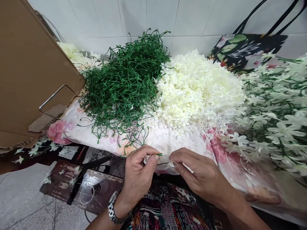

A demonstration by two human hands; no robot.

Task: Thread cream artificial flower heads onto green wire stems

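My left hand (141, 167) pinches a green plastic flower stem between thumb and forefinger, and its small forked tip (160, 154) pokes out towards the right. Close by, my right hand (198, 174) has thumb and forefinger pressed around a small white flower piece (172, 164), mostly hidden by the fingers. A narrow gap separates the two hands, just above my lap. Beyond them lies a tangled heap of green stems (124, 83), with a mound of loose creamy-white artificial flowers (192, 88) at its right.
Finished white flower sprays (280, 127) pile up at the right. A floral cloth (153, 137) covers the work surface. A cardboard box (31, 73) stands at the left, a dark floral bag (249, 51) against the tiled wall. Below left, a clear tape roll (87, 195) sits on a wooden stool (103, 179).
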